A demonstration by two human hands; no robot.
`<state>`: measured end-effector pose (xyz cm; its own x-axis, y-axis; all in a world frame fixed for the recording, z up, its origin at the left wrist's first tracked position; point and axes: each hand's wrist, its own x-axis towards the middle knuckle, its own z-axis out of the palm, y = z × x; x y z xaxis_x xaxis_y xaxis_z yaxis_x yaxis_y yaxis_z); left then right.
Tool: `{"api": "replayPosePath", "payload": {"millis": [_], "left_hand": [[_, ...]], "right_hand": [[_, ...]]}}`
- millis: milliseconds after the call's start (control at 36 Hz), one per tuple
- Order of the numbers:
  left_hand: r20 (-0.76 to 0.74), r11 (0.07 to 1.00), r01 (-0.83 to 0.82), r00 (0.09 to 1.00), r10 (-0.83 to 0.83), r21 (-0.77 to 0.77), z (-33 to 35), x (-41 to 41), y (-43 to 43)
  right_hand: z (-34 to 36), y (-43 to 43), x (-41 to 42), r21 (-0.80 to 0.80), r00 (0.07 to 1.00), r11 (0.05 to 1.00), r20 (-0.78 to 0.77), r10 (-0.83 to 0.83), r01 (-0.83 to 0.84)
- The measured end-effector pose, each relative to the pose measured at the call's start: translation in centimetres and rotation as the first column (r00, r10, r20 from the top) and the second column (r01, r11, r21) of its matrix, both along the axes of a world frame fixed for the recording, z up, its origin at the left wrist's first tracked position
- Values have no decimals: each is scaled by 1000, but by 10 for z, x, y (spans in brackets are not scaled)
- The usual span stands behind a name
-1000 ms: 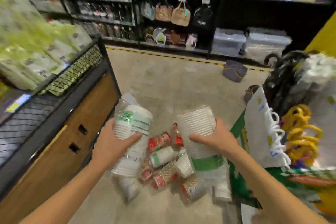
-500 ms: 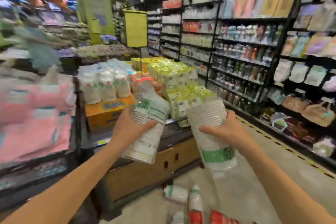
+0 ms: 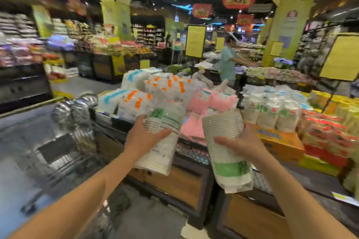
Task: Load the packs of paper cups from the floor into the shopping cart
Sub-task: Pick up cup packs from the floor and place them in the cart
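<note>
My left hand [image 3: 143,137] grips a clear-wrapped pack of white paper cups with a green label [image 3: 165,141], held at chest height and tilted. My right hand [image 3: 242,143] grips a second pack of paper cups with a green band [image 3: 227,159], rims pointing up and left. The two packs are side by side, a small gap between them. A blurred grey metal shopping cart [image 3: 64,151] fills the lower left, below and left of my left hand. The packs on the floor are out of view.
A display table with a wooden base [image 3: 174,184] stands right in front, piled with white, orange-marked and pink packs [image 3: 204,99]. More stacked goods [image 3: 326,136] run along the right. A person in a teal shirt [image 3: 227,64] stands beyond the display.
Both packs came up from the pile on the floor. My view swung up and to the left, from the floor and shelves to the display table and the cart.
</note>
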<state>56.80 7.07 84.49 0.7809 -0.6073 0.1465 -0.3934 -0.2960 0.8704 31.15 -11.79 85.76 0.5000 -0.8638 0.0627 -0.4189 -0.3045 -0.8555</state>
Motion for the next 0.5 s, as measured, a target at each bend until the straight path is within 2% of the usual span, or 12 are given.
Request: {"api": "replayPosePath", "payload": {"millis": [83, 278, 500], "left_hand": [[-31, 994, -108, 994, 107, -32, -10, 49, 36], [-105, 934, -339, 939, 328, -113, -24, 150, 91], [-67, 881, -470, 882, 466, -59, -37, 263, 105]], "right_hand": [[-2, 8, 68, -8, 992, 992, 27, 125, -125], [-4, 26, 217, -25, 946, 946, -29, 322, -323], [-7, 26, 362, 11, 917, 920, -82, 391, -392]]}}
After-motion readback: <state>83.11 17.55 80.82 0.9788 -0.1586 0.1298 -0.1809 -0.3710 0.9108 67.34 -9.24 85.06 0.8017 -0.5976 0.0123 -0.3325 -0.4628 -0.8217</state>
